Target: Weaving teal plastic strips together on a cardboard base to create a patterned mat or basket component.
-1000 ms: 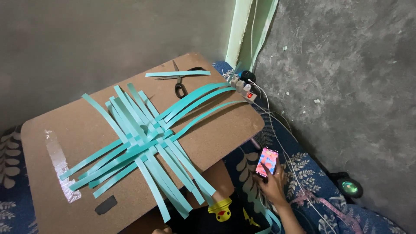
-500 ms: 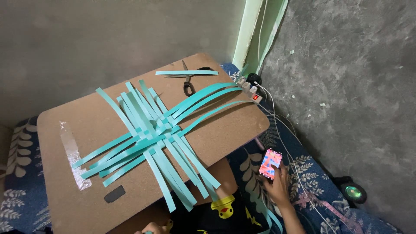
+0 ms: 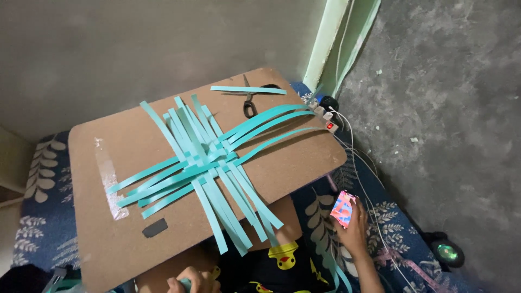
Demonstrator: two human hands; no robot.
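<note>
Worktop [image 3: 125, 135]: a brown board whose centre is taken up by crossed teal paper strips [image 3: 203, 163], with loose ends overhanging the near edge. Bare board lies along the far left edge and the near left corner, broken only by a clear tape patch [image 3: 108, 179] and a small black tape piece [image 3: 154, 228]. At the far right, scissors [image 3: 249, 100] and a single strip [image 3: 247, 89] lie close together. Off the right edge, a power strip [image 3: 325, 116] and white cables [image 3: 369, 179] cross the floor gap.

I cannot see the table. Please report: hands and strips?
Right hand holds a phone, off the board. Left hand at bottom edge, grip unclear. Woven teal strips on brown board, untouched.
</note>
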